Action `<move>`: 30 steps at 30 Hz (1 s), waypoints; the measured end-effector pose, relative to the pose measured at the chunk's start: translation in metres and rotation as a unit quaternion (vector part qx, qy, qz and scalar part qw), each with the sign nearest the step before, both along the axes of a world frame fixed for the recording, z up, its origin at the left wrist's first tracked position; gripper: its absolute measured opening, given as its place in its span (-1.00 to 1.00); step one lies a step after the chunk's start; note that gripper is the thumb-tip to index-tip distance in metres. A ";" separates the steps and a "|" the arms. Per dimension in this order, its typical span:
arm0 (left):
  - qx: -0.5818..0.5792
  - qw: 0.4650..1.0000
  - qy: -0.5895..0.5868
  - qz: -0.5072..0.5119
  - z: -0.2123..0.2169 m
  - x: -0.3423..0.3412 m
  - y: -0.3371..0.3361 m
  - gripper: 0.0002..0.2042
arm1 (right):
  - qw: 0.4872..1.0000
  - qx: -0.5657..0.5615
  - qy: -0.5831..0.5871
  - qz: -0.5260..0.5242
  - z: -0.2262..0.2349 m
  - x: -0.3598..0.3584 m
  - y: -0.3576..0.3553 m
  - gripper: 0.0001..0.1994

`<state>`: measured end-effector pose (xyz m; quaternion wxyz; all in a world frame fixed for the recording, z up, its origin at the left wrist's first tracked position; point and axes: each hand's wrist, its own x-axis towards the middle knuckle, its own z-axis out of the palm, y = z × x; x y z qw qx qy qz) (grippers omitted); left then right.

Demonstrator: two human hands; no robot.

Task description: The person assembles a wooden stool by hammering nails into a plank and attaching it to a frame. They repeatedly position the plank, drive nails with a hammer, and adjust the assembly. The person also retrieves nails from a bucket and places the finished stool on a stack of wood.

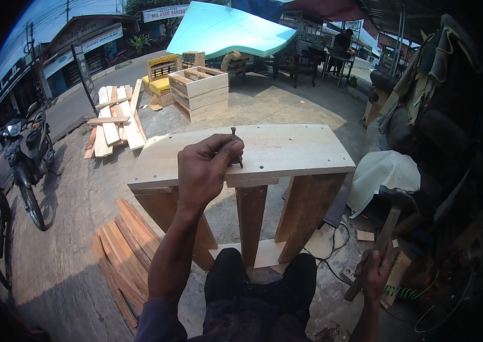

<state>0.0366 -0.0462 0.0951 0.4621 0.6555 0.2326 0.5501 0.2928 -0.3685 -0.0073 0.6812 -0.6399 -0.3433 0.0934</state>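
Outdoors, wooden crate point(198, 91) holds slats (nail point(235, 145) in fingers point(227, 149)).

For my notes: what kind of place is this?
Probably an open-air roadside carpentry workshop: a half-built wooden frame, plank stacks on concrete, a finished crate, and a street with a parked motorbike alongside.

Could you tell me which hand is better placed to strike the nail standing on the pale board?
The right hand, probably: it already grips the hammer low at the person's right, while the left hand pinches the nail upright on the board.
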 end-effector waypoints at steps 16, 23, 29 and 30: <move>0.061 0.994 0.071 0.055 0.001 -0.013 -0.004 -0.82 | 0.793 -0.213 -0.543 0.177 0.262 -0.085 0.140 -0.45; 0.055 0.993 0.088 0.050 0.003 -0.012 -0.005 -0.82 | 0.826 -0.258 -0.476 0.159 0.263 -0.100 0.139 -0.43; 0.043 0.992 0.101 0.058 0.007 -0.014 -0.006 -0.80 | 0.750 -0.364 -0.529 0.159 0.262 -0.105 0.141 -0.43; 0.039 0.992 0.102 0.055 0.007 -0.014 -0.006 -0.80 | 0.764 -0.338 -0.527 0.154 0.264 -0.105 0.141 -0.44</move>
